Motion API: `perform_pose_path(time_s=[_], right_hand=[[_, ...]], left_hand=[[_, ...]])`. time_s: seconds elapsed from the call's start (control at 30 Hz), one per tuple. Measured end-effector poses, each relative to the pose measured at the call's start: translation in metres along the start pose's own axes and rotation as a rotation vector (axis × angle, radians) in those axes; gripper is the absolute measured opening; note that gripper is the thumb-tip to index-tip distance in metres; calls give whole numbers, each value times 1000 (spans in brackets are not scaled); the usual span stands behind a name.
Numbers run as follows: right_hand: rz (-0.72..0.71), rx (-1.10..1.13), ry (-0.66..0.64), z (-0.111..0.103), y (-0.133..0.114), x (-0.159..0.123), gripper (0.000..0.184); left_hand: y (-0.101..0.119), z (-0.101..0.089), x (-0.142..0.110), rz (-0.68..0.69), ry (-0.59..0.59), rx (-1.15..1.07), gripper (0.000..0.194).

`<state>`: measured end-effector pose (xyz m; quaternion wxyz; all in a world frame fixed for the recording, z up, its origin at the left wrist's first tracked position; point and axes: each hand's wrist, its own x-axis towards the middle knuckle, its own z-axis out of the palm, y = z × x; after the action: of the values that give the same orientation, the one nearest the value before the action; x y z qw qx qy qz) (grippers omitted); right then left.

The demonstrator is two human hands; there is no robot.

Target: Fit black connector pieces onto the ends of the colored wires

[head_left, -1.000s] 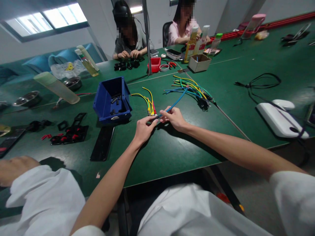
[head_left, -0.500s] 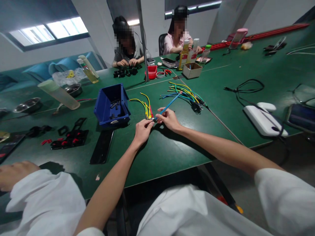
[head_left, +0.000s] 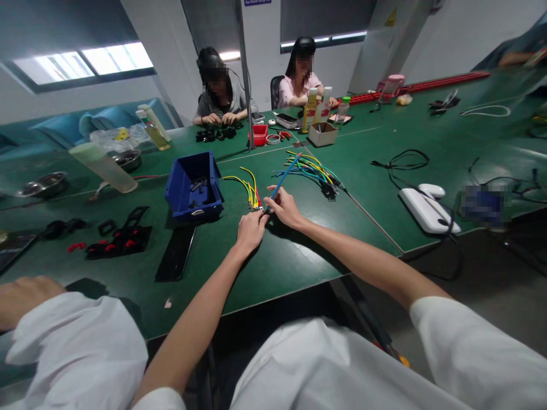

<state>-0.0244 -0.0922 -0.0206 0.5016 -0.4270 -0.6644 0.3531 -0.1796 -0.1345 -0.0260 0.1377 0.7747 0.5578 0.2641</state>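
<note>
Gripping blue wire (head_left: 286, 175): right hand (head_left: 284, 207), left hand (head_left: 251, 230) pinching near end; yellow wires (head_left: 252, 196) just beyond, blue bin (head_left: 178, 196), phone (head_left: 175, 254) nearby.

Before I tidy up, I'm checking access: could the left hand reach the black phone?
Probably yes: the black phone lies near, uncovered, though the left hand is busy with the blue wire.

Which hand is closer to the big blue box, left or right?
Left. The left hand is right of the blue box and a little nearer the person; the right hand is farther off to the right.
</note>
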Motion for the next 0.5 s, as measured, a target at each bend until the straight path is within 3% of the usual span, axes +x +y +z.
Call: perform_pose_path(time_s=[0.2, 0.37, 0.5], right_hand=[[51, 47, 30, -2, 0, 2, 43], [35, -126, 74, -20, 1, 6, 38], [-12, -338, 114, -43, 2, 16, 38]], left_hand=[[4, -1, -1, 83, 45, 94, 39], [-7, -10, 4, -100, 205, 128, 37], [-20, -18, 16, -229, 222, 146, 32]])
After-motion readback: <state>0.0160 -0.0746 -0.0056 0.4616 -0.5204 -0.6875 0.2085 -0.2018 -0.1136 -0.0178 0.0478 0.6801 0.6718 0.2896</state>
